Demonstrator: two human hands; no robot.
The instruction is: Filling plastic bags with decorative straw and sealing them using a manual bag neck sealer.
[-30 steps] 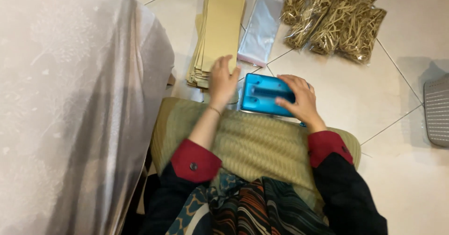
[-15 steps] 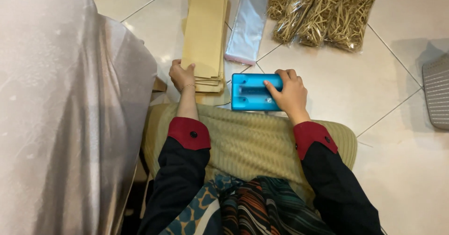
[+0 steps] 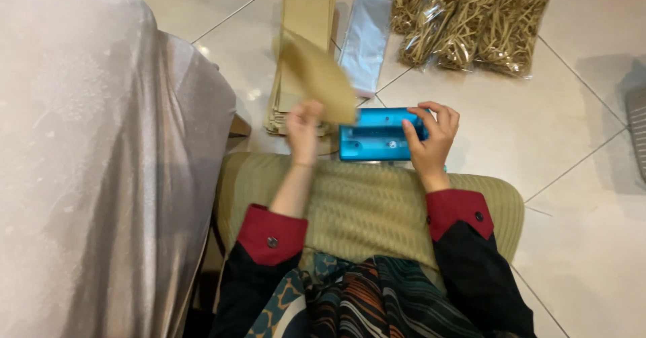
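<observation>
The left hand (image 3: 302, 124) pinches one brown paper piece (image 3: 317, 75) at its near end. The piece is lifted up and tilted, and it looks blurry. It hangs over the stack of brown paper (image 3: 301, 48) on the floor (image 3: 538, 116), and its near corner is just beside the blue box.

The right hand (image 3: 431, 138) is wrapped around the right end of the blue box (image 3: 378, 134), with the fingers curled over the far edge. The blue box sits at the far edge of a yellow-green cushion (image 3: 367, 203) on the person's lap.

A clear plastic sleeve (image 3: 365, 42) lies on the floor just right of the stack. Farther right are clear bags full of tan strips (image 3: 471, 21). A big shiny grey cloth (image 3: 87, 156) covers the left side. The sleeves are dark with red cuffs (image 3: 272, 233).
</observation>
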